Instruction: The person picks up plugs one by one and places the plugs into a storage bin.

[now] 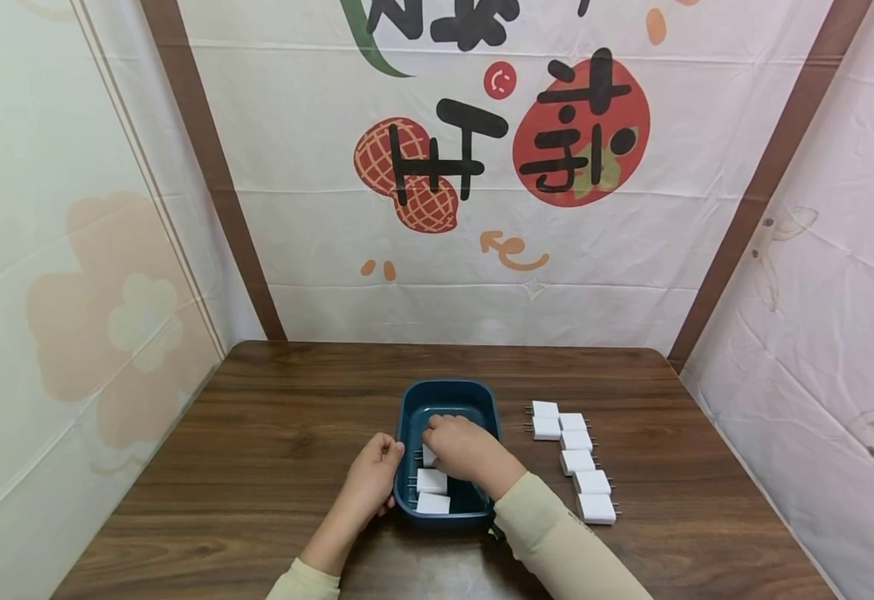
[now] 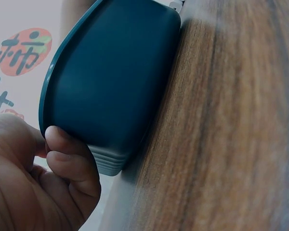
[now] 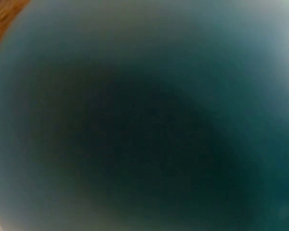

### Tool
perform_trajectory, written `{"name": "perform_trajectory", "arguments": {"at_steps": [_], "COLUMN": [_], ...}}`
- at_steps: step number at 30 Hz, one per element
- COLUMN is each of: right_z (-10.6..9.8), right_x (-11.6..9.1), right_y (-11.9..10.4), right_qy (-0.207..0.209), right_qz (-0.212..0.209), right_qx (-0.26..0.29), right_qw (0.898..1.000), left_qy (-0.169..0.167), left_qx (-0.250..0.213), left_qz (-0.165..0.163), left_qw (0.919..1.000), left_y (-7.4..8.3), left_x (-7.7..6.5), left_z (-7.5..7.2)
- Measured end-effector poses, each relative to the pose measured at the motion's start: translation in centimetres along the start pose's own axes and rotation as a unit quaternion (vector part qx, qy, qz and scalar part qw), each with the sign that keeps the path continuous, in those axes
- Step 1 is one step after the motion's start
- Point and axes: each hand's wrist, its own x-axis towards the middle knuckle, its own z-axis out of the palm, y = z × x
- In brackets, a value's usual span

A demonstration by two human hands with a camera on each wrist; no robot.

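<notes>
A dark teal plastic bin [image 1: 447, 521] stands on the table, and my left hand [image 1: 371, 477] grips its left rim. The left wrist view shows the thumb and curled fingers [image 2: 70, 166] pinching that rim. My right hand [image 1: 462, 447] reaches down inside the bin, its fingers curled on a white plug adapter [image 1: 428, 456] that they partly cover. Toward the near end of the bin lie two more white plug adapters [image 1: 432, 481], prongs pointing left. Only blurred teal and dark shadow fill the right wrist view, close against the bin [image 3: 231, 120].
Right of the bin, several white plug adapters [image 1: 576, 462] lie in a staggered column on the wooden table [image 1: 317, 400], most with prongs to the right. A small dark object [image 1: 496, 532] shows beside the bin's near right corner. Printed curtains [image 1: 317, 250] surround the table.
</notes>
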Motion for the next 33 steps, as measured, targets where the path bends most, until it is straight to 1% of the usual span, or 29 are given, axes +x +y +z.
{"name": "perform_trajectory", "arguments": {"at_steps": [12, 20, 28, 33], "right_z": [0.12, -0.07, -0.17, -0.39], "right_x": [0.14, 0.16, 0.14, -0.15], "right_y": [-0.23, -0.19, -0.01, -0.06], "right_qy": [0.001, 0.000, 0.006, 0.015], "right_qz": [-0.001, -0.002, -0.006, -0.010], "right_qx": [0.001, 0.021, 0.033, 0.030], "right_qw": [1.000, 1.000, 0.999, 0.999], "left_qy": [0.001, -0.002, -0.003, -0.002], "left_qx": [0.005, 0.007, 0.010, 0.008], "left_qz": [-0.003, -0.007, -0.006, -0.006], "left_qw": [1.0000, 0.9999, 0.9999, 1.0000], "left_y": [-0.01, 0.09, 0.16, 0.07], "left_x": [0.02, 0.15, 0.22, 0.11], "left_z": [0.04, -0.05, -0.09, 0.00]}}
